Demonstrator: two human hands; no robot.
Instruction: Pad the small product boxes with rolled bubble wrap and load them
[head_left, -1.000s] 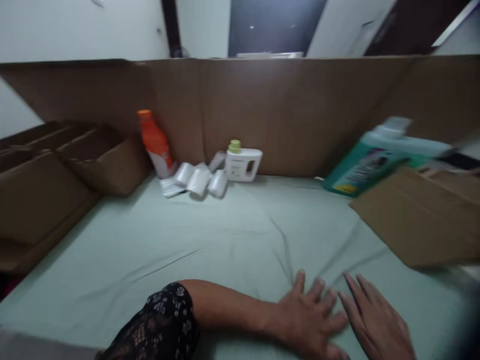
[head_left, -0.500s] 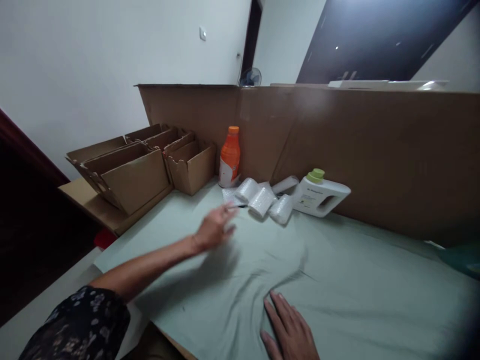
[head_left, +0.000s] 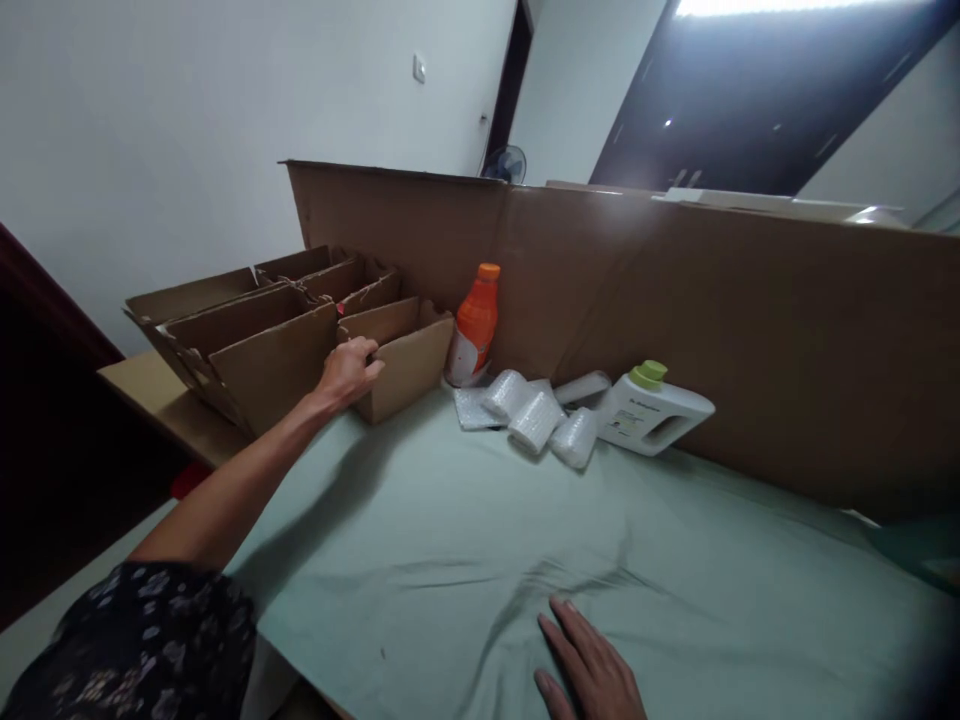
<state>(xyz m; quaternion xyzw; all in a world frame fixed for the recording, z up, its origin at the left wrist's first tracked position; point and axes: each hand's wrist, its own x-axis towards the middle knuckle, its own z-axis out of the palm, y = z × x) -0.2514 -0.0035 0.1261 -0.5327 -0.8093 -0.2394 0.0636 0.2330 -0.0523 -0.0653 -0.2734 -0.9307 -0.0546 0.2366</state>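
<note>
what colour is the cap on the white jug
Light green: the cap on the white jug shows best in the head view.

We find broad free room over the middle of the pale green cloth-covered tabletop (head_left: 465, 520). A tall brown cardboard wall (head_left: 750, 330) shuts the whole far side. At its foot stand an orange plastic bottle (head_left: 474, 325), white bubble-wrap rolls (head_left: 536, 420) and a white plastic jug with green cap (head_left: 652, 415) (hardly any gaps between them). At far left a small brown cardboard box (head_left: 405, 360) and larger open brown cardboard boxes (head_left: 255, 340) block the corner.
</note>
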